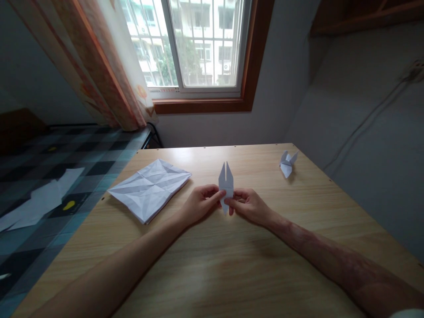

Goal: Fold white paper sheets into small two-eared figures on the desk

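Observation:
A small folded white paper [225, 181] is held up over the middle of the table, with two narrow points at its top and one point at the bottom. My left hand [203, 203] pinches its left side, thumb across the front. On the right side, my right hand [247, 204] grips it low down, its thumb also on the front. Both thumbs nearly meet on the paper; the fingers behind it are partly hidden.
A stack of creased white paper sheets [150, 185] lies on the wooden table [205, 274] at left. A finished-looking folded paper figure [287, 163] stands at the far right. Loose paper pieces [43, 201] rest on the checked bed [29, 247]. A window [205, 48] is beyond.

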The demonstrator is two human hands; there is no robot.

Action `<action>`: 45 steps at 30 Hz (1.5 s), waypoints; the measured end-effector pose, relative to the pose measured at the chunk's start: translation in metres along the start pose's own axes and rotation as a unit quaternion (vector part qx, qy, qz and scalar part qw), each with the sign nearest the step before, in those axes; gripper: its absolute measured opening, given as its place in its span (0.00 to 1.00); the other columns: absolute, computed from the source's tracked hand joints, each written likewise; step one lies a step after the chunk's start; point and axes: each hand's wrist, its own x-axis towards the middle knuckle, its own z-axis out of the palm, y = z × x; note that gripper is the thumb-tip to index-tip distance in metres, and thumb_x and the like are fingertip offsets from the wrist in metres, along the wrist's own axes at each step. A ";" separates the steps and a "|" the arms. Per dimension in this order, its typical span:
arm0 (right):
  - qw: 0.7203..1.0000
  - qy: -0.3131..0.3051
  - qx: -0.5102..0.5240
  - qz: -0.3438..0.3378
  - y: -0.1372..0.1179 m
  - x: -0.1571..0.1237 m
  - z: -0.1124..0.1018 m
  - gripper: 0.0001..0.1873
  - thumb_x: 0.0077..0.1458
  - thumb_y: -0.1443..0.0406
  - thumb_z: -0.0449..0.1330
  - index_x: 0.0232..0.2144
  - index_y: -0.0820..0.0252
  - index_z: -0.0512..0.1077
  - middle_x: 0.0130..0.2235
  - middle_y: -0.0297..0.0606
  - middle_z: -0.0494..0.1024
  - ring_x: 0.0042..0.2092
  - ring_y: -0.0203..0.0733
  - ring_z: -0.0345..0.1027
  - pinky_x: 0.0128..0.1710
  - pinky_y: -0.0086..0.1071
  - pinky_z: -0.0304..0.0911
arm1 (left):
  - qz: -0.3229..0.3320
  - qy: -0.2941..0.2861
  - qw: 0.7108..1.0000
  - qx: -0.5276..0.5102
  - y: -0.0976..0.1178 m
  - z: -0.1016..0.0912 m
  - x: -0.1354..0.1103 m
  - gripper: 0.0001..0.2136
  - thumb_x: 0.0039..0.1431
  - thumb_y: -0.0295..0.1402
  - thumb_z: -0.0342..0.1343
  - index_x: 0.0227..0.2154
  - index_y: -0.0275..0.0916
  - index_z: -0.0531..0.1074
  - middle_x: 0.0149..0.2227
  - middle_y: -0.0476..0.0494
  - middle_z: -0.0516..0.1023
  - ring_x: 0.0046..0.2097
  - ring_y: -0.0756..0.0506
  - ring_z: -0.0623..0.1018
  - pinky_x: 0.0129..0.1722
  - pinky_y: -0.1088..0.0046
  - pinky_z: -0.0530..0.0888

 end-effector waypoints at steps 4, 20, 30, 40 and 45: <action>1.000 0.014 -0.011 -0.019 0.000 0.001 -0.003 0.25 0.71 0.45 0.64 0.38 0.60 0.81 0.30 0.35 0.79 0.32 0.39 0.71 0.35 0.32 0.65 | -0.004 -0.015 1.000 -0.005 0.001 -0.003 0.000 0.23 0.71 0.53 0.62 0.36 0.34 0.82 0.36 0.43 0.84 0.38 0.46 0.78 0.41 0.72 0.73; 0.997 0.002 -0.061 -0.038 0.004 0.000 -0.006 0.30 0.76 0.43 0.55 0.31 0.58 0.75 0.25 0.33 0.76 0.29 0.38 0.67 0.35 0.34 0.61 | -0.011 -0.021 1.000 -0.017 -0.001 -0.004 0.000 0.23 0.70 0.53 0.63 0.33 0.35 0.79 0.31 0.46 0.79 0.34 0.48 0.75 0.35 0.74 0.70; 0.998 0.048 0.016 -0.043 0.001 0.003 -0.003 0.29 0.75 0.43 0.57 0.31 0.57 0.75 0.27 0.33 0.74 0.30 0.39 0.66 0.36 0.34 0.62 | -0.031 -0.053 0.996 -0.066 -0.003 -0.003 0.002 0.23 0.69 0.56 0.62 0.40 0.36 0.78 0.38 0.44 0.80 0.40 0.45 0.76 0.42 0.71 0.74; 0.978 0.162 0.114 -0.065 -0.001 0.008 -0.005 0.19 0.63 0.50 0.72 0.46 0.53 0.76 0.38 0.33 0.78 0.31 0.37 0.67 0.33 0.34 0.65 | -0.083 -0.120 0.989 -0.022 -0.001 -0.011 0.001 0.27 0.70 0.61 0.57 0.39 0.37 0.75 0.31 0.51 0.70 0.31 0.49 0.67 0.28 0.76 0.63; 0.979 0.154 0.115 -0.075 0.002 0.006 -0.007 0.14 0.62 0.54 0.72 0.42 0.55 0.75 0.37 0.32 0.77 0.31 0.36 0.68 0.35 0.34 0.64 | -0.084 -0.140 0.986 -0.015 -0.003 -0.013 0.002 0.28 0.70 0.62 0.57 0.38 0.37 0.74 0.30 0.52 0.69 0.31 0.50 0.66 0.27 0.76 0.62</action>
